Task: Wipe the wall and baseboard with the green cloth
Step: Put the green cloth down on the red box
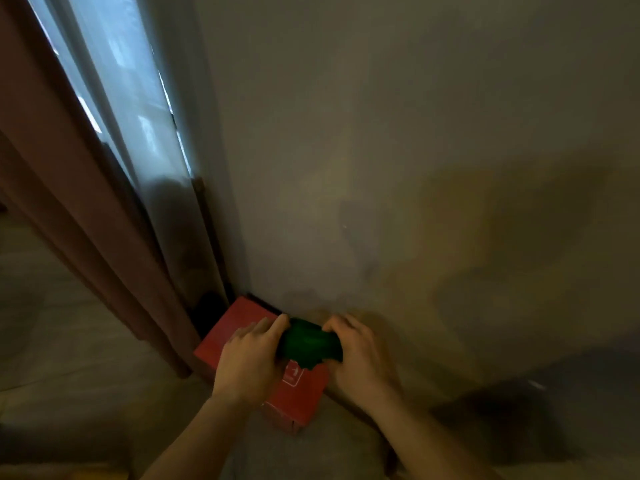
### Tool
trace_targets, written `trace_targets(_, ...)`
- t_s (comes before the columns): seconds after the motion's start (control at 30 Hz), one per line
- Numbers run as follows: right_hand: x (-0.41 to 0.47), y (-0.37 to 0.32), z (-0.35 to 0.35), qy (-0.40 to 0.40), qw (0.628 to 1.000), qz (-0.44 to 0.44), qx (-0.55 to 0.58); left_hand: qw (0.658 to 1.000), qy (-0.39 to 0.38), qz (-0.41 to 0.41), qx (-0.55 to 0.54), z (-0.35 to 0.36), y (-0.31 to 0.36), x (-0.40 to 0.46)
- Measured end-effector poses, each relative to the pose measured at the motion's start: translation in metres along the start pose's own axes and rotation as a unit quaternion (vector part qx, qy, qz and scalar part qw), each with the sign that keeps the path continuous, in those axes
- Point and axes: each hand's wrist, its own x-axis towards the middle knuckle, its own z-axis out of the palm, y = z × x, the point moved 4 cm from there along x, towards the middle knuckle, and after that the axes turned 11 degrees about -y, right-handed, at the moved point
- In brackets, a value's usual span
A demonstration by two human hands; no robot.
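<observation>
The green cloth is bunched up low against the wall, just above a red box. My left hand grips its left end and my right hand grips its right end, fingers curled over it. The dark baseboard runs along the bottom of the wall, mostly hidden behind my right hand and forearm. A dark stain marks the wall above the cloth.
A red cardboard box sits on the floor in the corner, under my hands. A brown curtain and a sheer white curtain hang at the left over a window. Grey floor spreads to the left.
</observation>
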Motion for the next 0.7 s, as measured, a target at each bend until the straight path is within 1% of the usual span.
trace_targets(0.1,0.021,0.016,0.034,-0.010,1.000,0.015,-0.002,0.999,-0.009,-0.016,-0.043,0.035,-0.025,0.017)
trace_targets(0.27,0.051,0.050,0.091,-0.017,0.999,0.034,-0.013,0.996,-0.043,-0.028,-0.071,0.100,-0.060,0.041)
trace_targets(0.5,0.075,0.085,0.163,-0.034,0.998,0.058,-0.023,0.994,-0.077,-0.035,-0.067,0.166,-0.102,0.059)
trace_targets(0.7,0.079,0.098,0.201,-0.030,0.997,0.067,-0.015,0.993,-0.088,-0.054,-0.059,0.203,-0.122,0.061)
